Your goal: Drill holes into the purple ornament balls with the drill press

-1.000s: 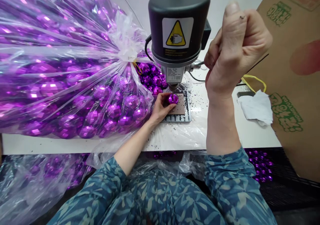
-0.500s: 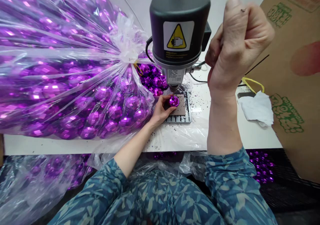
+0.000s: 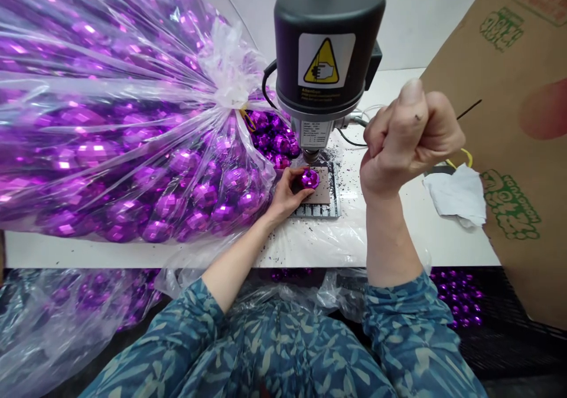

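A small faceted purple ball (image 3: 310,178) is pinched between the thumb and fingers of my left hand (image 3: 287,194). It rests on the tan pad (image 3: 322,192) of the drill press base (image 3: 333,211), directly below the chuck (image 3: 310,156). The black motor housing (image 3: 325,8) carries a yellow warning sign. My right hand (image 3: 410,141) is a closed fist beside the machine, to its right. What it grips, probably a thin rod whose dark end (image 3: 469,109) sticks out behind the hand, is mostly hidden.
A big clear bag of purple balls (image 3: 133,167) fills the left of the white table (image 3: 57,253). Loose purple balls (image 3: 279,141) lie behind its knot. A white cloth (image 3: 458,194) and a large cardboard box (image 3: 500,126) stand at the right. Dark shavings surround the base.
My right fist has come down, and the view has shifted slightly. My left hand still holds the ball in the same place under the chuck.
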The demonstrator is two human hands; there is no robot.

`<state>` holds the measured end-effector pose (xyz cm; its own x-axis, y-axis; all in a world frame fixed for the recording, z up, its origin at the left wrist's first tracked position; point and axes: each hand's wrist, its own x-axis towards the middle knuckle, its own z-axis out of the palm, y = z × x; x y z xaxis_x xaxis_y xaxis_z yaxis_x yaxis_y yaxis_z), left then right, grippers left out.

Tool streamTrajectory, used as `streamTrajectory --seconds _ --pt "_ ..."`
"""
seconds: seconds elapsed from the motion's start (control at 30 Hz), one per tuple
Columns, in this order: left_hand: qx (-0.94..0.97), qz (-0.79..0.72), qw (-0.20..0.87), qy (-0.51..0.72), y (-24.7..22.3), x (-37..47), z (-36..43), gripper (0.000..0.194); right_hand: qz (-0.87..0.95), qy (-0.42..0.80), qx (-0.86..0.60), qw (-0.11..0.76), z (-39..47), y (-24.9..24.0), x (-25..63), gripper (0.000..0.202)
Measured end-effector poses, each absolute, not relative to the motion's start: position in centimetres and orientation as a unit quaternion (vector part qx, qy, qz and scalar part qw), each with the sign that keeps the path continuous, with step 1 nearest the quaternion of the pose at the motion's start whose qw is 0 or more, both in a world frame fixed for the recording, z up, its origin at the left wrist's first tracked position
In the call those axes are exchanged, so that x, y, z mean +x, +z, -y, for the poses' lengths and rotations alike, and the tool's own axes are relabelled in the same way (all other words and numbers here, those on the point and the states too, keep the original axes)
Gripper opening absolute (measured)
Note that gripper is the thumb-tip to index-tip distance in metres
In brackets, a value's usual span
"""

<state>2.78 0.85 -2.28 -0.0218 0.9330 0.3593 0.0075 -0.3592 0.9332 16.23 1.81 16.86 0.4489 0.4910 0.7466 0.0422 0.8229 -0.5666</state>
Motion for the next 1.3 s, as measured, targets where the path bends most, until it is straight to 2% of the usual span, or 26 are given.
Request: streamTrajectory --seconds 0.2,0.37,0.57,0.77,0.87,1.0,1.13,1.23,1.3 --pt "0.579 -0.403 0.396 0.588 -2.3 2.7 -0.8 0.058 0.493 0.145 -0.230 0.827 -2.1 14.8 16.8 0.061" --pt "0.584 -0.400 0.394 0.586 -2.4 2.7 -0.8 0.058 0.537 0.087 -0.124 0.830 -2.7 13.7 16.9 0.055" --pt "0.585 -0.399 0.390 0.588 -2.6 2.7 -0.9 0.058 0.555 0.042 -0.087 0.826 -3.3 12.8 17.0 0.048" --pt "0.589 -0.396 0.384 0.591 -2.6 2.7 -0.9 0.057 0.548 0.024 -0.098 0.831 -3.6 11.3 17.2 0.055" --pt "0.589 -0.396 0.384 0.590 -2.7 2.8 -0.9 0.057 0.541 0.039 -0.106 0.833 -3.3 12.4 17.0 0.058" --pt "0.592 -0.410 0.367 0.589 -2.3 2.9 -0.8 0.055 0.525 0.111 -0.160 0.829 -3.5 17.0 16.5 0.051" --pt "0.619 -0.450 0.266 0.586 -0.7 2.3 1.5 0.047 0.515 0.183 -0.123 0.829 -4.5 20.0 16.1 0.042" --pt "0.706 -0.424 0.210 0.528 1.1 1.2 5.5 0.037 0.518 0.190 -0.099 0.828 -4.9 20.0 16.0 0.040" --pt "0.783 -0.362 0.245 0.443 2.1 0.4 8.8 0.031 0.522 0.191 -0.099 0.825 -4.8 19.7 16.0 0.038"
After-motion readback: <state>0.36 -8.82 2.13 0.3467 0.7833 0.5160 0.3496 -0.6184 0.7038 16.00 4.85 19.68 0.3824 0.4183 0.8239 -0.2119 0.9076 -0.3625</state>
